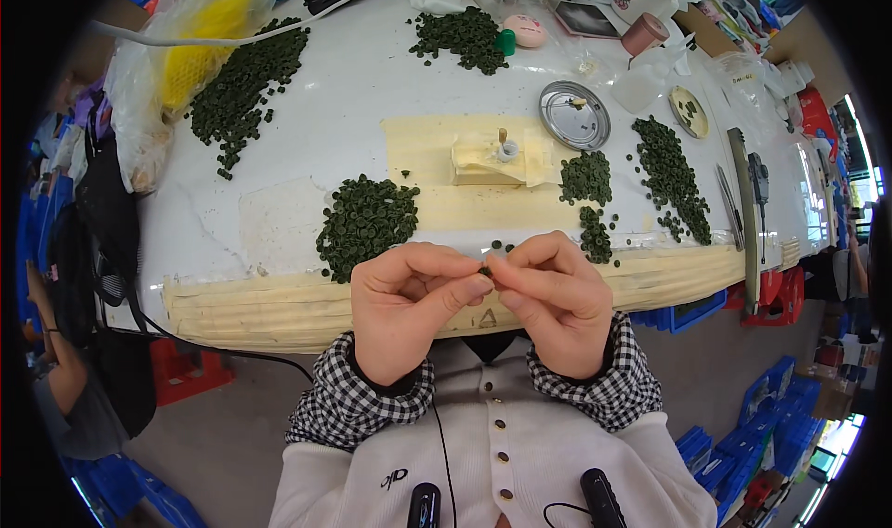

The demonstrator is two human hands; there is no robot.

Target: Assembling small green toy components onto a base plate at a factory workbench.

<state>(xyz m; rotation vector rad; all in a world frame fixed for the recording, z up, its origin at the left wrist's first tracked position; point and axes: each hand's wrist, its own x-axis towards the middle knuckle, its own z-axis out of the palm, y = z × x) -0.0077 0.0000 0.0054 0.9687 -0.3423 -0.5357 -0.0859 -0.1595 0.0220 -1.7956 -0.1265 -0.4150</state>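
Observation:
Both hands meet over the table's front edge, fingertips nearly touching. My left hand (398, 307) is closed in a pinch on a small dark green round piece (485, 272). My right hand (563, 298) pinches at the same piece from the other side; the fingertips hide most of it. Just beyond the hands lie a few loose pieces of the same kind. A heap of dark green round pieces (369, 223) sits past my left hand. Smaller heaps (586, 177) lie past my right hand. Between them stands a tape-covered block (488, 163) with a small upright fitting on top.
More green heaps lie at the far left (249, 87), far middle (462, 38) and right (671, 180). A round metal lid (548, 119), a small dish (688, 112), tweezers (729, 203) and a thread spool (645, 33) are to the right. A white cable (232, 40) crosses the far left.

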